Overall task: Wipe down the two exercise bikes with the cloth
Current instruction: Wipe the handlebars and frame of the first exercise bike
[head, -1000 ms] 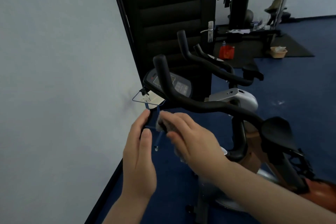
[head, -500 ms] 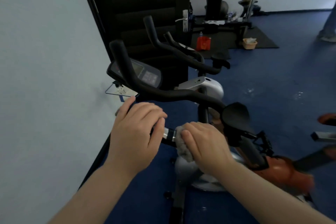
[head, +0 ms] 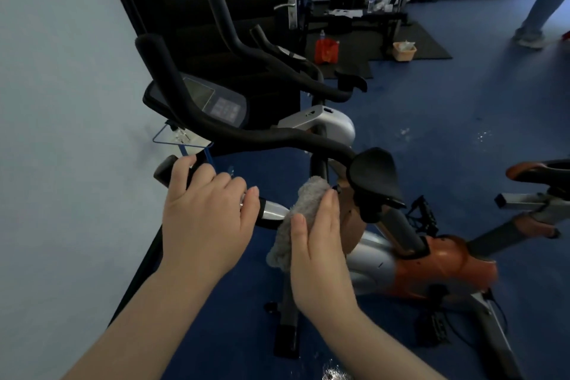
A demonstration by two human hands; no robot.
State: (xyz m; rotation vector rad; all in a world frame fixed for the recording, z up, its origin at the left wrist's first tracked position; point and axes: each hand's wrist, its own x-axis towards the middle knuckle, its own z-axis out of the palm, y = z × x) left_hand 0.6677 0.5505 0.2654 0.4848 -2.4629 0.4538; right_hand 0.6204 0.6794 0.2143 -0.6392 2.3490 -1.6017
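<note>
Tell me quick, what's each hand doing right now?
Left hand: closed around the handlebar grip.
Right hand: holding the grey cloth against the handlebar.

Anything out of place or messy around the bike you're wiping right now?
Wet-looking splashes dot the blue floor: one patch near the bottom edge, two more beyond the saddle at and. Otherwise nothing odd: left hand grips the handlebar, right hand presses the grey cloth on it.
</note>
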